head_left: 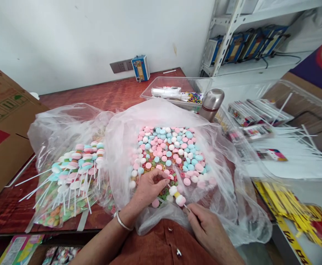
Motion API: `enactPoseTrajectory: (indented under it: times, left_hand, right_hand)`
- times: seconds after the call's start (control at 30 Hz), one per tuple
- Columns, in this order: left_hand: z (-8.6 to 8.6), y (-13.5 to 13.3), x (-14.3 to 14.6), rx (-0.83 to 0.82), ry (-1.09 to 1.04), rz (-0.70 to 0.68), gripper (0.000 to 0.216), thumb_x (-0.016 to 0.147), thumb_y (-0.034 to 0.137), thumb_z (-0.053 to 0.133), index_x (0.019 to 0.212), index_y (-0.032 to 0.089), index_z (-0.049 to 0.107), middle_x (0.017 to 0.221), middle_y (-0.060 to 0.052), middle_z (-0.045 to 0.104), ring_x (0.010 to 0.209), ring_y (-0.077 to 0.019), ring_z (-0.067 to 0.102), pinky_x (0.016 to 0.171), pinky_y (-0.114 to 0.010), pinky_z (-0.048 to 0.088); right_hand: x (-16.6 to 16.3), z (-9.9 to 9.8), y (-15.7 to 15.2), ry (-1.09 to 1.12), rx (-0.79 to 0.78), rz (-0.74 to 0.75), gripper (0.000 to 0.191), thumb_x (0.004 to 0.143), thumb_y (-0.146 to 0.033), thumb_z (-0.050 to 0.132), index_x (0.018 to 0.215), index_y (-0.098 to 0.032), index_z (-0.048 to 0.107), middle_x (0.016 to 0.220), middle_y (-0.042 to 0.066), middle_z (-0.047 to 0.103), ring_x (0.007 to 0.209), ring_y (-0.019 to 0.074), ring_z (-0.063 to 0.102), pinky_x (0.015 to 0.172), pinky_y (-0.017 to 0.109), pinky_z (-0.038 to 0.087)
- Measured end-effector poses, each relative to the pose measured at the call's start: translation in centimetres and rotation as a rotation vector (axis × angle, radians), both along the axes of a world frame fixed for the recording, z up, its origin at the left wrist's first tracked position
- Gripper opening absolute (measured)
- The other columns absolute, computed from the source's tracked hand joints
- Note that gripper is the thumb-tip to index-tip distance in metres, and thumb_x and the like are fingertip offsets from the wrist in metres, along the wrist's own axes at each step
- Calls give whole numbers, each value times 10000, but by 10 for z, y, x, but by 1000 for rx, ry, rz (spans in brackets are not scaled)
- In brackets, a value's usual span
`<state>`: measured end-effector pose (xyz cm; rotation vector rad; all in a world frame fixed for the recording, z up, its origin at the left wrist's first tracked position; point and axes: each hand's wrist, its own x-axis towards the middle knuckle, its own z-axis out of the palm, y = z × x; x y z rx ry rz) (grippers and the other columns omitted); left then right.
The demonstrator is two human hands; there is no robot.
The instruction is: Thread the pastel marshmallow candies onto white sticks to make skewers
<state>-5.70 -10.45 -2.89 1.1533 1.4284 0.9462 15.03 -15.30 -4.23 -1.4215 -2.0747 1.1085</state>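
My right hand (205, 224) pinches the white stick of a candy skewer (176, 195) threaded with white, yellow and pale pink pieces. Its tip points up and left toward my left hand (150, 186). The left thumb and forefinger close at their tips on what looks like a pink marshmallow (171, 177). Both hands are over an opened clear plastic bag (150, 114). Inside lie loose pink, blue and white marshmallows (161, 143), with coloured cereal rings (173, 173) among them. My left wrist has a pale bangle.
Finished-looking skewers (78, 165) lie in a heap on another bag at the left, beside a cardboard box (6, 136). A steel flask (212, 105) and clear bin (174, 82) stand behind. To the right, a large clear tray (271, 175) holds white sticks and packets.
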Motion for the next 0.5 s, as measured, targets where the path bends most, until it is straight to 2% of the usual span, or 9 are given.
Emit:
enactPoseTrajectory:
  times: [0.1, 0.23, 0.33, 0.43, 0.5]
  left_hand:
    - [0, 0, 1, -18, -50, -21, 225, 748, 351, 754, 783, 154, 651, 744, -35, 685, 658, -130, 603, 620, -231, 459]
    - [1, 3, 1, -67, -127, 80, 266, 753, 390, 743, 787, 154, 626, 692, -18, 670, 611, -117, 588, 594, -227, 461]
    - [2, 4, 0, -102, -146, 42, 270, 738, 388, 752, 774, 152, 625, 678, -17, 666, 585, -113, 575, 567, -223, 449]
    - [4, 1, 2, -52, -92, -30, 227, 757, 363, 742, 789, 158, 649, 708, -21, 668, 612, -123, 582, 583, -233, 455]
    - [5, -3, 3, 59, 46, -59, 157, 797, 327, 709, 811, 174, 675, 741, -26, 679, 663, -139, 601, 631, -248, 466]
  right_hand:
    - [0, -1, -1, 21, -1, -13, 326, 959, -279, 325, 671, -221, 466, 656, 12, 599, 617, 172, 588, 583, 256, 399]
    - [1, -1, -3, 49, -4, -47, 338, 972, -308, 336, 671, -221, 465, 634, -1, 585, 590, 162, 570, 570, 248, 393]
    - [1, 0, -3, 65, -5, -59, 346, 976, -322, 343, 663, -222, 453, 620, -7, 573, 575, 157, 555, 566, 245, 393]
    - [0, 0, -2, 78, -10, -66, 344, 971, -315, 357, 651, -223, 444, 617, -9, 567, 574, 157, 548, 565, 245, 390]
    - [-1, 0, 0, 92, -30, -78, 347, 971, -327, 370, 651, -221, 457, 615, -12, 560, 578, 158, 544, 564, 245, 387]
